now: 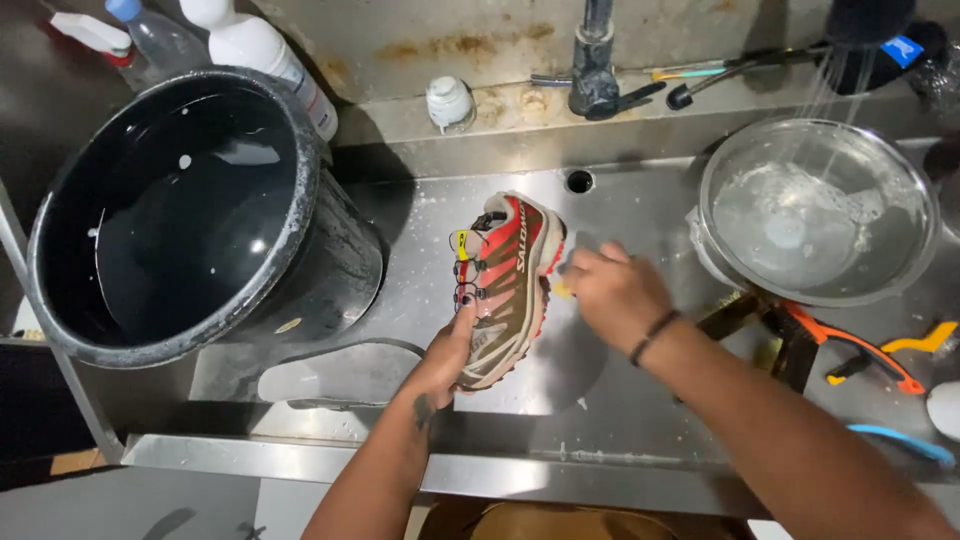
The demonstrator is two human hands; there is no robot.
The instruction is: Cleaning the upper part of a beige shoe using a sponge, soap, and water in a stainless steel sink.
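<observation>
Red-and-tan mesh shoe (pixel 505 285) between left hand (pixel 448 352) and right hand (pixel 610 292).

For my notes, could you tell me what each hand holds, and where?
Left hand grips the red sneaker at its heel end; right hand presses something yellowish, unidentifiable, against its side.

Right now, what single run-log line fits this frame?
left hand: holds red-and-tan shoe | right hand: at shoe's side | place: steel sink | nearby: black bucket, metal bowl
</observation>
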